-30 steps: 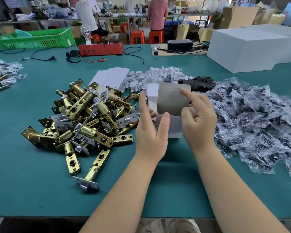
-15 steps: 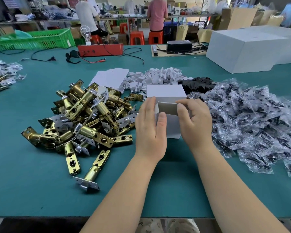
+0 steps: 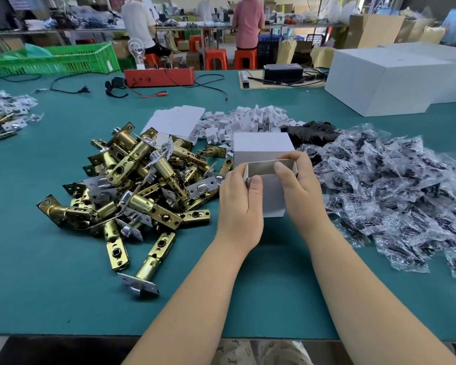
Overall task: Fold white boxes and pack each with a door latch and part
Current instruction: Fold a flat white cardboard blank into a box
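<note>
Box (image 3: 270, 180) is up off the table (image 3: 50, 272), held between both hands over the gap between the two piles. Left hand (image 3: 241, 204) fingers curled round its left side, thumb on the front. Right hand (image 3: 299, 185) grips the right side, thumb pinching the open top edge. Lid flap standing, inside empty as far as I see. Risk: squeezing too hard buckles the thin card walls. Latch pile (image 3: 132, 185) left, bagged parts (image 3: 395, 196) right; a one-handed reach could let the bottom spring open.
</note>
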{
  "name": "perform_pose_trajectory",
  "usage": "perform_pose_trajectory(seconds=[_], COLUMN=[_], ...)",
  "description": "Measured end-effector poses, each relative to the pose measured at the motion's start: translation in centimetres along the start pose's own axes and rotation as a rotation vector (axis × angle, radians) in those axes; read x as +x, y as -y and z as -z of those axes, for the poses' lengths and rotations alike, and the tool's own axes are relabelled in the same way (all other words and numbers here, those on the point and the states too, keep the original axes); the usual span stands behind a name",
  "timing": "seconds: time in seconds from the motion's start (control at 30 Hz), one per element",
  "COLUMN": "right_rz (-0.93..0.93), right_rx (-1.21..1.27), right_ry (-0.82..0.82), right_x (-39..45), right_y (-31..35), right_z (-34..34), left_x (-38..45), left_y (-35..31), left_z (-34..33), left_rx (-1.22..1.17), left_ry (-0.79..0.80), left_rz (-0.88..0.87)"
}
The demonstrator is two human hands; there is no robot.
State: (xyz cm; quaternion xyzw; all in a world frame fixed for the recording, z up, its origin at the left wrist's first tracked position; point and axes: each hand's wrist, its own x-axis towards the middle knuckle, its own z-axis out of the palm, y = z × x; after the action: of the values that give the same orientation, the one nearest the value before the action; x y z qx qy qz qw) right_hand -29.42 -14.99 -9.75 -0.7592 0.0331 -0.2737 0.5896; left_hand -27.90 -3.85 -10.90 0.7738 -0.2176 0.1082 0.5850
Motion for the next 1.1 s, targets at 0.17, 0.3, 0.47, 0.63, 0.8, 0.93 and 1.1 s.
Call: perform_pose_trajectory(seconds=[0.17, 0.3, 0.47, 0.63, 0.8, 0.93, 1.1], right_rz=[0.004, 0.019, 0.015, 0.073, 0.093, 0.115, 0.105], right_rx=[0.018, 0.012, 0.004, -0.012, -0.027, -0.008, -0.028], right_ry=[-0.018, -0.030, -0.097, -0.154, -0.183, -0.177, -0.182], right_x=[-0.1, -0.2, -0.4, -0.7, -0.8, -1.0, -1.0], right_y=[0.0, -0.1, -0.4, -0.5, -0.7, -0.8, -0.9], right_z=[-0.2, -0.3, -0.6, -0.7, -0.9, -0.9, -1.0], left_x=[-0.2, -0.1, -0.1, -0.2, 0.2, 1.1, 2.2], left_y=[-0.1, -0.1, 0.0, -0.2, -2.0, -3.1, -4.0], left_z=[-0.2, -0.2, 0.2, 1.0, 2.6, 6.3, 11.4], left_rx=[-0.009, 0.008, 0.050, 0.056, 0.260, 0.806, 1.368], left_ry=[-0.001, -0.002, -0.009, 0.039, 0.198, 0.350, 0.463], left_rz=[0.020, 0.037, 0.044, 0.084, 0.169, 0.082, 0.140])
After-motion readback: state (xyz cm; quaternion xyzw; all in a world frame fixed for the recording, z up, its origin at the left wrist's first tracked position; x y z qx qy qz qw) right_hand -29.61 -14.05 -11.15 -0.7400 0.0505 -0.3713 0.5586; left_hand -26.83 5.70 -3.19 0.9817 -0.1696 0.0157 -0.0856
